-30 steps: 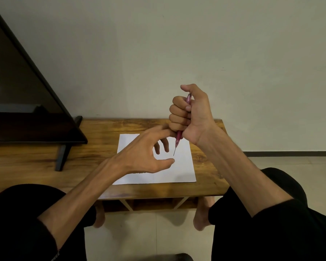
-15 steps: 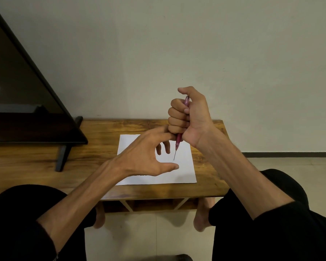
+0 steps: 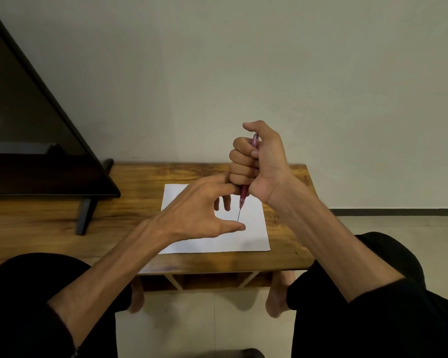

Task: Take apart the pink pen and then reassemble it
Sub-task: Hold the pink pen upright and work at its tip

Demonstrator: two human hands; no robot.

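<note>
Right hand (image 3: 259,161): fist clenched round slim pink pen (image 3: 244,195), thin tip down.
Left hand (image 3: 199,213): released, fingers spread.
Paper (image 3: 254,228): flat white sheet near the wooden table (image 3: 140,187) front edge.

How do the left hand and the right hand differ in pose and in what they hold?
The right hand is closed in a fist around the pink pen, which points tip down; the left hand is open, thumb and forefinger spread, and holds nothing. The right hand is raised higher; the left hand is lower, its forefinger reaching to the pen's lower part. Both are bare and hover over the white paper.
</note>
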